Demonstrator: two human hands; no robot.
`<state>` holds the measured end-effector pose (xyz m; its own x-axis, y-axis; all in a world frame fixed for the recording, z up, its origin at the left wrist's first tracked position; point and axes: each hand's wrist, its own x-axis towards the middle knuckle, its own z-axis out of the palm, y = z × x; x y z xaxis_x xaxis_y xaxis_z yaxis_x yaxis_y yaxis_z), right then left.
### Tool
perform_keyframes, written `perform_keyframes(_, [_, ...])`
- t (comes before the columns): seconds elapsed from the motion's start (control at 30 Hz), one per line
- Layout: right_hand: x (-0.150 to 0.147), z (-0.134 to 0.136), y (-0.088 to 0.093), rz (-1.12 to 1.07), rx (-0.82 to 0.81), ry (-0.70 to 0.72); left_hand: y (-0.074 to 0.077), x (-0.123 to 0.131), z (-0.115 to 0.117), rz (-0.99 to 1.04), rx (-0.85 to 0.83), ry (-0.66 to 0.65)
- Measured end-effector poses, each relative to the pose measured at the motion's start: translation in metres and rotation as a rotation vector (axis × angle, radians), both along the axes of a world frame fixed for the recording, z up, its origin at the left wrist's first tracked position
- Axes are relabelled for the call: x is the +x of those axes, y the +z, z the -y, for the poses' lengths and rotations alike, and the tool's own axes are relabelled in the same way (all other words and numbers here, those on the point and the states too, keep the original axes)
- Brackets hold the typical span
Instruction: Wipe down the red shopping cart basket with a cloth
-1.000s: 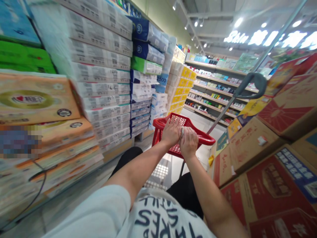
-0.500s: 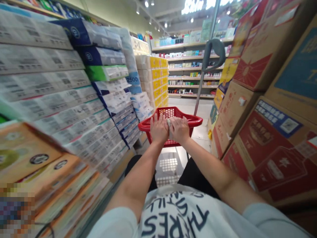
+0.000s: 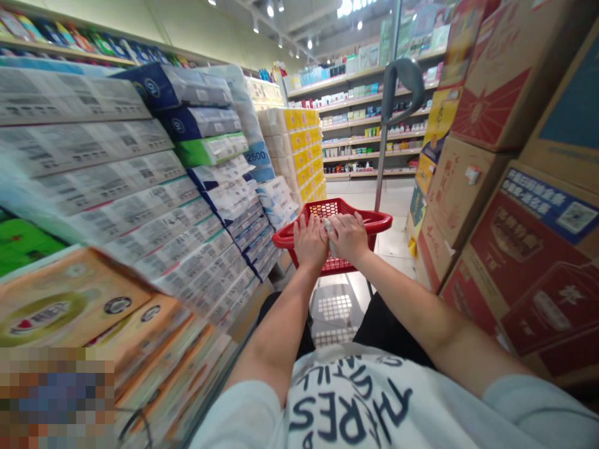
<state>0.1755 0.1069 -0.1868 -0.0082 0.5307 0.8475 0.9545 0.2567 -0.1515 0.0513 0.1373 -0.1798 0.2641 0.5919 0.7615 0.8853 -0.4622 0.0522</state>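
Note:
A red plastic shopping basket (image 3: 374, 219) on wheels stands in the aisle ahead of me. My left hand (image 3: 309, 242) lies on its near rim with the fingers curled over the edge. My right hand (image 3: 349, 237) grips the same rim right beside it. Between the two hands sits a small pale object (image 3: 329, 231) that I cannot make out. The basket's grey pull handle (image 3: 397, 75) rises on a metal pole at its far right side.
Stacked tissue and paper packs (image 3: 140, 199) line the left side of the aisle. Piled red and brown cartons (image 3: 510, 187) wall the right side. Shelves of goods (image 3: 360, 125) stand at the far end across a pale tiled floor (image 3: 388, 193).
The view has swung and levelled; the basket and both hands have moved forward along the aisle. Both hands stay on the rim.

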Motion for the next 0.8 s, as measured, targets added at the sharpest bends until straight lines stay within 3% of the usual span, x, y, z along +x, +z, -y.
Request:
perform_keyframes(0.17, [0.001, 0.007, -0.017, 0.065, 0.132, 0.031, 0.0, -0.002, 0.001, -0.016, 0.016, 0.001])
perform_keyframes(0.37, [0.001, 0.0, 0.007, 0.042, -0.051, 0.064, 0.001, -0.005, -0.003, 0.011, 0.001, 0.005])
perform_keyframes(0.57, [-0.001, 0.01, -0.016, 0.057, 0.101, 0.037, 0.0, -0.006, -0.001, -0.005, -0.001, -0.012])
perform_keyframes(0.8, [-0.005, -0.001, 0.013, -0.006, -0.107, -0.039, 0.0, -0.003, 0.002, 0.027, 0.012, -0.015])
